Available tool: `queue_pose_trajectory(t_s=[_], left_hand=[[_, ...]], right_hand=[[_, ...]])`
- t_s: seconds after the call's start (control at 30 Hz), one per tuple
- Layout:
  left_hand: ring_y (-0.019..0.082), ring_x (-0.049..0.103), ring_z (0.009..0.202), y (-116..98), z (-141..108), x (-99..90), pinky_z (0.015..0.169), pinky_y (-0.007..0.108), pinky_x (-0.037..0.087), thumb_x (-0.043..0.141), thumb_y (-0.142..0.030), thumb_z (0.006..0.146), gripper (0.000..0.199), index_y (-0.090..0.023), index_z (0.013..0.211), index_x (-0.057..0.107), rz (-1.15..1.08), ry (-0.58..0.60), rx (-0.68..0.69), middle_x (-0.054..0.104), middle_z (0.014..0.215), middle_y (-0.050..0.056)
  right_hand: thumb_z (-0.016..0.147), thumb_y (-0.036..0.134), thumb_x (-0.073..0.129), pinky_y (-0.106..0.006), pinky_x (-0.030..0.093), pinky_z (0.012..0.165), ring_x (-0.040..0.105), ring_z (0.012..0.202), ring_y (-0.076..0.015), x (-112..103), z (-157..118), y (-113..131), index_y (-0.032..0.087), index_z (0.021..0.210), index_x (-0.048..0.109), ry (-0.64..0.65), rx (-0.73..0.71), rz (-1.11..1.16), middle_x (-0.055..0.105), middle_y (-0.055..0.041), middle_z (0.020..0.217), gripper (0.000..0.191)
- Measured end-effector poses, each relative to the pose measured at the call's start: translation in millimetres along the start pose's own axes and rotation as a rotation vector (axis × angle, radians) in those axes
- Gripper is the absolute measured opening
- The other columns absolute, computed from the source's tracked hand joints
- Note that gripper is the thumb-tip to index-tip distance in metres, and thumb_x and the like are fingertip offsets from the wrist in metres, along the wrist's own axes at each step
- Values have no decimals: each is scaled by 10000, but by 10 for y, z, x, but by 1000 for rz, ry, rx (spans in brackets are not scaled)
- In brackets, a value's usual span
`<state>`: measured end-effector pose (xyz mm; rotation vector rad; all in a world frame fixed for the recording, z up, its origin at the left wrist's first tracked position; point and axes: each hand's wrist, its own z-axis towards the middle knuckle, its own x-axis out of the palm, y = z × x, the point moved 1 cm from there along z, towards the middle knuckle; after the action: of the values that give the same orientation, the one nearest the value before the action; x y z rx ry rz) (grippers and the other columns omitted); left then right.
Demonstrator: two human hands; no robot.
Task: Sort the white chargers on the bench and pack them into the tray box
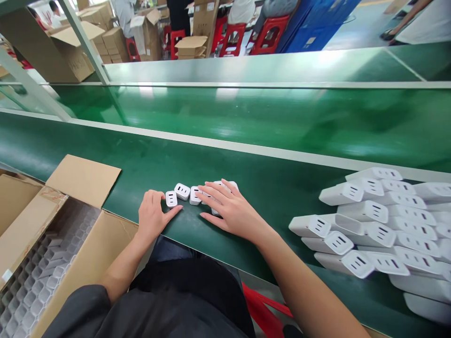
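Note:
Small white charger faceplates with port slots lie in a short, uneven row on the green work surface. The leftmost faceplate [171, 199] sits between the thumb and curled fingers of my left hand [152, 213], which is cupped beside it with the thumb stretched out. Just right of it lies a tilted faceplate [182, 191], and then another faceplate [195, 195]. My right hand [230, 206] is spread flat over the right end of the row, fingers apart, partly hiding several more white pieces beneath it.
Many white charger housings [377, 211] with slotted ends are piled at the right. At the left, an open carton [116, 234] holds rows of translucent pieces, its flap [82, 180] resting on the bench. A green conveyor belt [246, 117] runs behind a pale rail. People, red stools and boxes stand beyond.

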<state>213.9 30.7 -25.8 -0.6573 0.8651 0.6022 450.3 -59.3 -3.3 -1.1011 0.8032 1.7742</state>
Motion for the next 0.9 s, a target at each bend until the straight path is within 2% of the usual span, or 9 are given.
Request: queue_pose_trajectory(t_s=[0.1, 0.17, 0.3, 0.37, 0.43, 0.5, 0.6, 0.73, 0.9], left_hand=[[306, 536, 1227, -41, 137, 37, 957, 428, 521, 732, -543, 823, 696, -193, 1356, 451, -80, 48, 73, 503, 1362, 173], [293, 524, 1281, -64, 233, 66, 947, 403, 540, 717, -495, 853, 725, -245, 1446, 382, -136, 167, 102, 399, 1502, 160], [228, 605, 1183, -41, 377, 77, 947, 358, 546, 615, -418, 940, 408, -254, 1303, 527, -287, 375, 156, 588, 1345, 82], [216, 593, 1211, -1, 427, 37, 1036, 368, 502, 583, -375, 956, 369, -252, 1300, 531, -384, 484, 246, 616, 1314, 66], [216, 549, 1280, 34, 467, -24, 1090, 373, 465, 564, -305, 945, 433, -254, 1367, 481, -442, 557, 320, 562, 1397, 73], [229, 505, 1335, 42, 499, -82, 1117, 385, 443, 577, -275, 915, 542, -253, 1432, 414, -443, 558, 340, 501, 1464, 85], [248, 507, 1331, -34, 530, -118, 1092, 390, 462, 654, -399, 893, 641, -248, 1455, 385, -357, 486, 348, 509, 1459, 92], [261, 566, 1252, -234, 565, -54, 1027, 396, 494, 654, -555, 883, 673, -214, 1422, 438, -188, 356, 429, 583, 1388, 102], [221, 657, 1074, -334, 611, 51, 877, 341, 533, 558, -513, 960, 474, -223, 1334, 536, -113, 407, 471, 657, 1299, 62]], right_hand=[[1002, 385, 503, -567, 380, 1127, 551, 1298, -304, 3, -7, 2, 170, 1348, 586, 7, -5, -15, 603, -108, 1410, 415], [1004, 391, 500, -568, 376, 1130, 546, 1304, -304, 3, -9, 0, 173, 1349, 588, 10, 1, -14, 605, -105, 1408, 418], [1004, 388, 494, -575, 373, 1134, 532, 1318, -312, -3, -2, 18, 174, 1348, 595, 25, 39, -7, 609, -107, 1403, 418], [999, 381, 497, -578, 369, 1138, 521, 1331, -315, -16, 6, 40, 175, 1370, 581, 48, 47, 15, 592, -116, 1422, 432], [987, 404, 514, -573, 369, 1142, 498, 1355, -314, -46, 7, 49, 188, 1426, 530, 69, 47, 55, 552, -123, 1462, 490], [968, 453, 537, -561, 364, 1149, 469, 1382, -311, -95, -3, 22, 197, 1494, 445, 66, 86, 88, 499, -133, 1508, 592], [943, 503, 558, -554, 355, 1154, 464, 1384, -317, -169, -38, -76, 173, 1503, 418, 5, 200, 95, 505, -151, 1497, 665], [950, 485, 555, -547, 370, 1136, 532, 1313, -320, -141, -57, -136, 146, 1347, 579, -42, 251, 84, 633, -142, 1356, 523], [998, 375, 491, -554, 357, 1141, 573, 1269, -287, -35, -10, -13, 184, 1253, 648, -35, 220, 109, 692, -92, 1274, 355]])
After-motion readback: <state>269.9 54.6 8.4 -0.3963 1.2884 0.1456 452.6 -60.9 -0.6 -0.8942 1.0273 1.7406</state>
